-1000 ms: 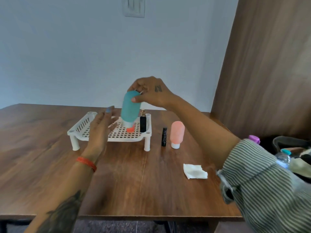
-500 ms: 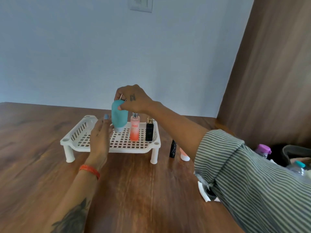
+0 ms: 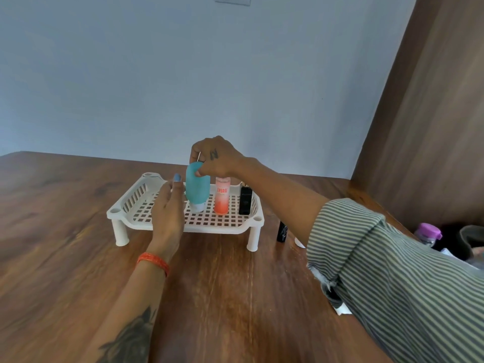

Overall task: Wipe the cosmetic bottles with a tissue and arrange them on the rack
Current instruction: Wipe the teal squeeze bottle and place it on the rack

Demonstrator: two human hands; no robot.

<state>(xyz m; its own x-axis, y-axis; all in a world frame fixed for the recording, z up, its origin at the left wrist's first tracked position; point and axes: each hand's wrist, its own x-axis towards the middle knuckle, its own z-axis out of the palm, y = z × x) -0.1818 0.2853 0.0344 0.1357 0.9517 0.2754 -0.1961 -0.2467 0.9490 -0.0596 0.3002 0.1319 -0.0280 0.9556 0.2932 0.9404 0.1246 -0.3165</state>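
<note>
A white slatted rack (image 3: 123, 208) stands on the wooden table. My right hand (image 3: 218, 158) grips the top of a teal squeeze bottle (image 3: 197, 188), whose white cap rests on the rack's grid. To its right on the rack stand an orange-pink spray bottle (image 3: 222, 196) and a small black bottle (image 3: 245, 200). My left hand (image 3: 167, 209), fingers relaxed, hovers in front of the rack just left of the teal bottle, holding nothing. A slim black tube (image 3: 282, 231) stands on the table right of the rack. Only a corner of the white tissue (image 3: 343, 309) shows under my right sleeve.
A bit of a white cap (image 3: 299, 242) peeks out beside my right forearm. At the far right sit a purple-capped bottle (image 3: 429, 231) and a dark bag (image 3: 471, 239). A brown wooden panel rises on the right; a pale wall lies behind.
My right hand has carried the teal bottle down and left until its cap sits on the rack. The pink bottle and tissue have become hidden behind my right arm.
</note>
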